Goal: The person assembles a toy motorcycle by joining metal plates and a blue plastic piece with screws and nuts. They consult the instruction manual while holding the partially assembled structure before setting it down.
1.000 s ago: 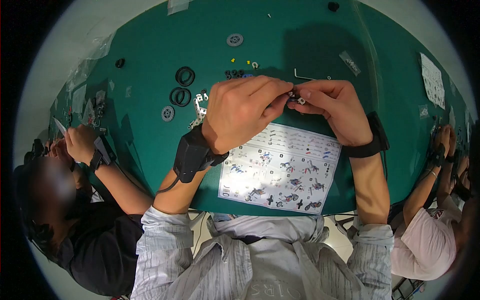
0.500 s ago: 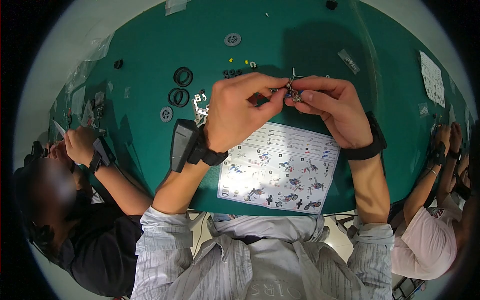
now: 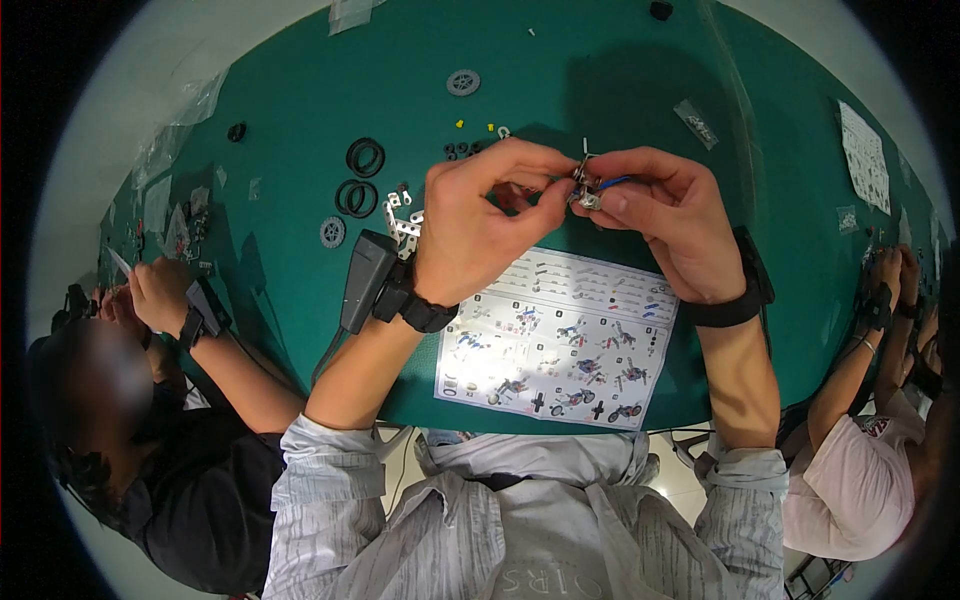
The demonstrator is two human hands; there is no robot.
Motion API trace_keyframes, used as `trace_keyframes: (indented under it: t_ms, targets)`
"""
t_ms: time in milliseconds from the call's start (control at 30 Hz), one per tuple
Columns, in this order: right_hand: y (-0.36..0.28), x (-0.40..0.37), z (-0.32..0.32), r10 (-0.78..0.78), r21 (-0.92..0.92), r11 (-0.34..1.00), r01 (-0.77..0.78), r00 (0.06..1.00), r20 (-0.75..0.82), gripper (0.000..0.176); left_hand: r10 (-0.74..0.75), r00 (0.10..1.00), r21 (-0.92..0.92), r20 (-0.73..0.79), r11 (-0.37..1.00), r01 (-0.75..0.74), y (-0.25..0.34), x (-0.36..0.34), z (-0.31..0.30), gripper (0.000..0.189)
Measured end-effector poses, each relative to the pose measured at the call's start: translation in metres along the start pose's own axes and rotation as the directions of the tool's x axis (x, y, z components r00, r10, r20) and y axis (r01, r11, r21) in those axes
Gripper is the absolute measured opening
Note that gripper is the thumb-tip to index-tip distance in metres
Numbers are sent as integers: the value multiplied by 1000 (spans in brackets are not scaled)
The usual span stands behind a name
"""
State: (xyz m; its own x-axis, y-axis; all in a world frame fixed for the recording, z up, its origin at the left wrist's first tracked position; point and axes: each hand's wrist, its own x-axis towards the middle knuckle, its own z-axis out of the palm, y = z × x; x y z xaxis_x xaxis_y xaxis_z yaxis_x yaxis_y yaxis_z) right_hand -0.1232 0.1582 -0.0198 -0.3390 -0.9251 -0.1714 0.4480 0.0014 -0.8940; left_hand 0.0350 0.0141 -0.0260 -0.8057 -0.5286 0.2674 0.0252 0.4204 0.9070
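Two hands together above middle of green worktop: our left hand and right hand both pinch small metal assembly at fingertips, in air just past far edge of instruction sheet. We judge it light, stiff, fiddly, unfastened bits liable to slip out. We favour grip on flat metal faces, thumb against forefinger, pressure gentle. Loose black rings lie toward worktop's left edge.

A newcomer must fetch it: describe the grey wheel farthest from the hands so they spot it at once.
On the green table, look beyond the instruction sheet, the left hand and the right hand, toward the far edge. A grey wheel lies flat there, alone. The other grey wheel, at the left, sits beside black rubber rings; this one does not.
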Motion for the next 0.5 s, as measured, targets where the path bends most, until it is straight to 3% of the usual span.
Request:
trace_keyframes:
  t_ms: [100, 200, 500]
  targets:
    - [-1, 0, 1, -5, -9, 1000, 5, 1000, 1, 33, 34, 998, -43, -49, 998, -37, -6, 1, 3, 16]
    - [-2, -1, 2, -9, -28, 1000, 9, 1000, 0, 33, -2, 1000, -38, 14, 999, 2, -3, 0, 0, 17]
    - [2, -1, 0, -77, -96, 993, 73, 996, -37, 31, 100, 995, -3, 14, 995, -100, -4, -1, 1, 21]
